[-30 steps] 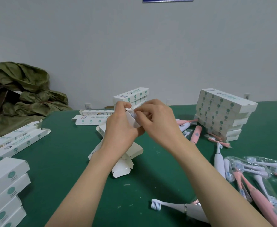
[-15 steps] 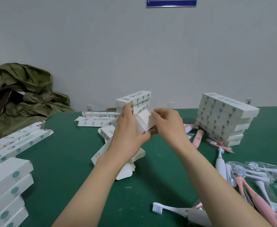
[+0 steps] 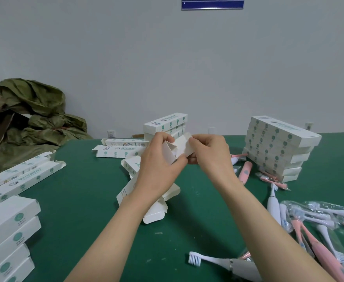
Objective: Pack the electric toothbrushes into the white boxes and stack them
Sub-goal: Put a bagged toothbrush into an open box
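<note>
Toothbrushes lie loose on the green table at your near right: a grey toothbrush on its side with its bristles to the left, and pink toothbrushes among clear bags of brush heads. A white toothbrush lies just beyond them. At your near left sits a left stack of closed boxes.

Past these, your hands meet over the middle of the table and hold one box between them, clear of the surface. Your left hand grips its left part, with the thumb pressing from below on the near side and the other fingers curled over the top. Your right hand pinches its right end, fingertips on the upper edge of the raised flap and thumb beneath. The end flaps stand open between your hands, and you cannot tell what is inside. All the toothbrushes lie on the table, well apart from your fingers.

Under your left wrist lies a loose heap of unfolded boxes. Further left lie two open boxes. To the right stands a tall stack with a pink handle at its foot. Behind your hands stands a short stack, with flat boxes left of it. Green sacks slump at the far left against the wall.
</note>
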A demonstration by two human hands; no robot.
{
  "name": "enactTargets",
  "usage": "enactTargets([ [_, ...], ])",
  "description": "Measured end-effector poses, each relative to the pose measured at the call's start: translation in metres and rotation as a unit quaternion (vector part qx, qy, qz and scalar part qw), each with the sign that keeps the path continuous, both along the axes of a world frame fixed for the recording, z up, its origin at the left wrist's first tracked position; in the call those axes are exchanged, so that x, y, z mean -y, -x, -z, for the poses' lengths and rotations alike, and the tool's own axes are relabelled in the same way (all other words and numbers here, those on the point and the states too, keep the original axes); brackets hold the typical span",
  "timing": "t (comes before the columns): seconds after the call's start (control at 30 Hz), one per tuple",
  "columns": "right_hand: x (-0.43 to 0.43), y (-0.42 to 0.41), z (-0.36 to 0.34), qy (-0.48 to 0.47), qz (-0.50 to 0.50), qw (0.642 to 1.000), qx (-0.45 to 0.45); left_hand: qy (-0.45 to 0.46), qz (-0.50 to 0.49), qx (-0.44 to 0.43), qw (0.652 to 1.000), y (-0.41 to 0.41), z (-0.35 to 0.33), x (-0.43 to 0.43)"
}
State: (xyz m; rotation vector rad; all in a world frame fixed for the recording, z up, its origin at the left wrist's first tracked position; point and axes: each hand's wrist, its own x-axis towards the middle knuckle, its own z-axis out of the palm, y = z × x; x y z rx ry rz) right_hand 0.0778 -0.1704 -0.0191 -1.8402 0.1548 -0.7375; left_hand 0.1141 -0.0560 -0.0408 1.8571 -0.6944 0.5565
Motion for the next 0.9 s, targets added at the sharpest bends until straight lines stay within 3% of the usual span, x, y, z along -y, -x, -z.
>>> enactTargets([
  [0.17, -0.025, 0.001, 0.004, -0.077, -0.065, 0.993, 0.055, 0.059, -0.037, 0.005, 0.998, 0.001, 0.001, 0.005],
  [0.27, -0.031, -0.001, 0.012, -0.045, -0.053, 0.996, 0.051, 0.049, -0.009, -0.022, 0.999, -0.001, 0.004, 0.003],
  [0.37, -0.025, 0.0, 0.012, -0.079, -0.017, 0.995, 0.054, -0.111, 0.014, -0.034, 0.993, -0.013, 0.007, -0.01],
  [0.47, -0.02, 0.002, 0.013, -0.124, -0.016, 0.99, 0.062, -0.271, -0.038, -0.116, 0.955, -0.028, 0.008, -0.03],
  [0.53, -0.023, 0.002, 0.018, -0.107, -0.012, 0.992, 0.069, -0.259, -0.009, -0.152, 0.954, -0.033, 0.012, -0.035],
  [0.7, -0.025, 0.001, 0.019, -0.04, 0.025, 0.992, 0.115, -0.206, -0.038, -0.077, 0.975, -0.029, 0.006, -0.031],
  [0.9, -0.03, 0.004, 0.022, 0.058, 0.034, 0.984, 0.164, -0.186, -0.063, -0.053, 0.979, -0.025, 0.0, -0.025],
])
